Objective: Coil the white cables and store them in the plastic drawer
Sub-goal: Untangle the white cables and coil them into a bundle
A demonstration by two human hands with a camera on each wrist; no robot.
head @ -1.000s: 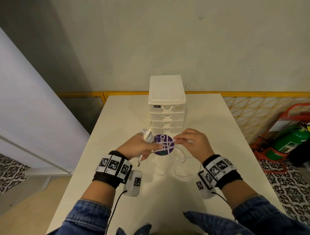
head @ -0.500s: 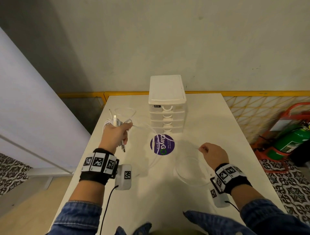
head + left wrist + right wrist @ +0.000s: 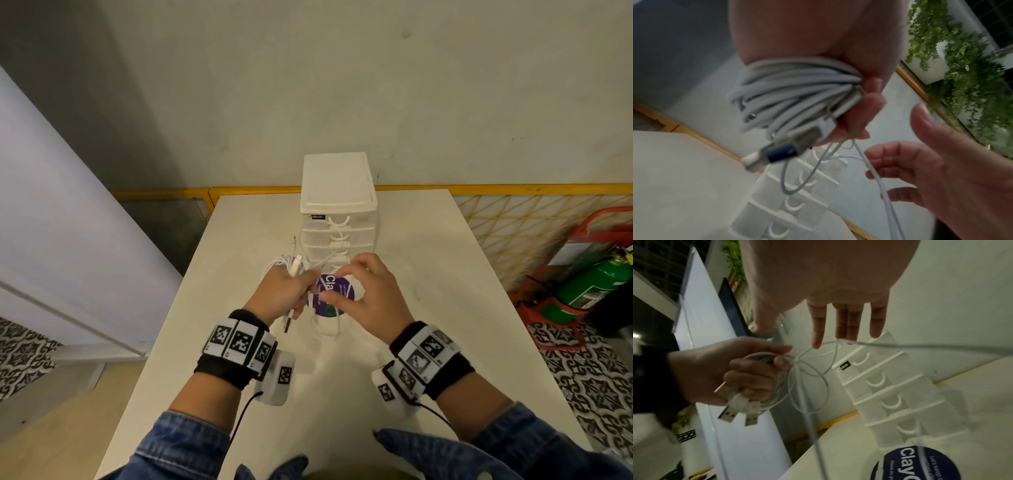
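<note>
My left hand (image 3: 305,284) grips a bundle of coiled white cables (image 3: 789,91) with USB plugs (image 3: 729,412) sticking out below the fist. A loose strand (image 3: 885,194) leaves the coil, loops in the air and runs across the straight fingertips of my right hand (image 3: 334,286), which hovers just right of the left hand. The strand's tail lies as a loop (image 3: 322,329) on the table. Behind both hands stands the white plastic drawer unit (image 3: 337,240), with all its drawers pushed in.
A round purple sticker (image 3: 330,298) lies on the white table (image 3: 428,274) under my hands. A yellow rail (image 3: 479,188) runs behind the table's far edge. A green fire extinguisher (image 3: 589,291) stands on the floor to the right.
The hands were spread wide apart half a second ago, left hand far left, right hand low at the right. Both have come back together over the sticker, and the right hand's fingers have straightened.
</note>
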